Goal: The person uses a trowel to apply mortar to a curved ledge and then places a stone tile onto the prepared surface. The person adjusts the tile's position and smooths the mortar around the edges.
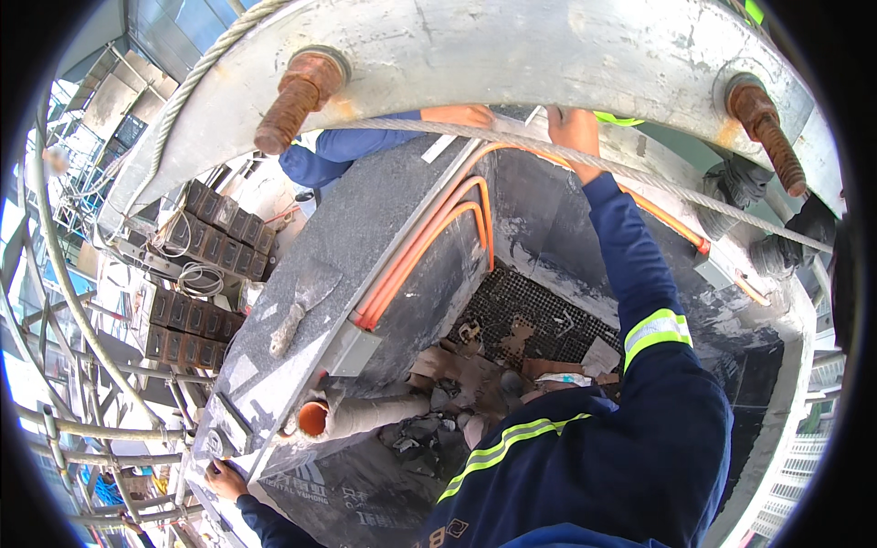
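My left hand [225,479] curls its fingers over the edge of the dark grey wall [356,215], near a flat black rectangular piece [234,423]. My right arm reaches forward, and my right hand [574,133] is bent closed just under the big grey metal beam [512,50]. A steel cable [639,183] crosses in front of its wrist, and its fingertips are hidden. Beside it, another person's hand [459,114] in a blue sleeve reaches in. Orange conduits [429,228] bend over the wall top. A scraper with a pale handle [288,331] lies on the wall top.
Two rusty threaded bolts [301,100] stick out of the beam. Below, the pit holds rubble, torn cardboard [457,365] and a black grid mat [521,315]. An orange-lined pipe [313,418] juts from the wall. Stacked dark blocks [224,233] and scaffold poles [100,427] stand left.
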`<action>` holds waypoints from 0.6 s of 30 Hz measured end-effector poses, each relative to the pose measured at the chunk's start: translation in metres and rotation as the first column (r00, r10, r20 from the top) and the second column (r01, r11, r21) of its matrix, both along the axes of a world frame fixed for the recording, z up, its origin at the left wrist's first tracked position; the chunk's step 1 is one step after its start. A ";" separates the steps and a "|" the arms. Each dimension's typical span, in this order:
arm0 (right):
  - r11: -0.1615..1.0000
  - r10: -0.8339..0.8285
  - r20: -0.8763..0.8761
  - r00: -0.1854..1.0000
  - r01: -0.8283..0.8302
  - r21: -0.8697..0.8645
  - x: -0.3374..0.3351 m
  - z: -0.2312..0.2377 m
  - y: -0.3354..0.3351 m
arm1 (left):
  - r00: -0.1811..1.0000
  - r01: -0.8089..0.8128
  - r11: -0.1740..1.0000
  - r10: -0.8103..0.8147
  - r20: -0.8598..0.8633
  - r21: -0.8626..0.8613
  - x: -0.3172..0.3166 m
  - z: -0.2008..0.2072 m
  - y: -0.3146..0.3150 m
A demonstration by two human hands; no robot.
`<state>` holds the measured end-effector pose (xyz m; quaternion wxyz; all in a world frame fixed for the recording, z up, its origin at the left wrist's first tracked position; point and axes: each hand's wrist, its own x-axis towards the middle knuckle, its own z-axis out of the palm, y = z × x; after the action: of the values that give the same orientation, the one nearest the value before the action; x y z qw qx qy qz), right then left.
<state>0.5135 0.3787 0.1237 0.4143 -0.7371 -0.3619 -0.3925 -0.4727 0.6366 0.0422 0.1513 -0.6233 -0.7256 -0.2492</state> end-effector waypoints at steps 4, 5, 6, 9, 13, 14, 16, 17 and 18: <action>0.975 -0.022 -0.017 1.000 0.018 -0.222 0.004 0.017 0.054 | 0.996 -0.012 0.997 0.005 -0.092 -0.076 -0.008 0.002 -0.002; 0.954 -0.072 0.045 0.996 0.082 -0.287 0.039 0.017 0.067 | 0.991 0.042 0.998 -0.048 -0.126 -0.050 0.003 -0.001 0.007; 0.930 -0.106 0.111 0.988 0.138 -0.340 0.064 0.015 0.075 | 0.993 0.050 0.997 -0.055 -0.107 -0.054 0.009 -0.003 0.014; 0.929 -0.079 0.047 0.996 0.090 -0.359 0.049 0.032 0.072 | 0.997 -0.009 0.998 0.004 -0.079 -0.060 -0.008 -0.003 -0.001; 0.899 0.080 0.287 0.955 0.055 -0.434 0.012 0.020 -0.033 | 0.994 -0.043 0.995 0.034 -0.100 -0.088 0.016 0.002 0.021; 0.857 -0.024 0.029 0.999 0.036 -0.514 -0.072 0.037 -0.066 | 0.990 -0.097 0.991 0.087 -0.110 -0.094 0.008 0.006 0.000; 0.808 -0.185 -0.200 0.962 0.033 -0.588 -0.168 0.045 -0.129 | 0.995 -0.072 0.992 0.065 -0.071 -0.102 0.000 0.003 -0.006; 0.890 -0.116 -0.228 0.967 0.000 -0.456 -0.187 0.020 -0.152 | 0.995 -0.078 0.992 0.070 -0.078 -0.103 0.006 -0.003 -0.003; 0.854 -0.159 -0.319 0.934 -0.032 -0.519 -0.201 0.007 -0.159 | 0.992 -0.081 0.992 0.072 -0.103 -0.092 0.002 0.001 -0.004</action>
<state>0.3129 0.2202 0.1306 0.2459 -0.8905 -0.3491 -0.1571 -0.4708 0.6330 0.0435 0.1664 -0.6132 -0.7518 -0.1765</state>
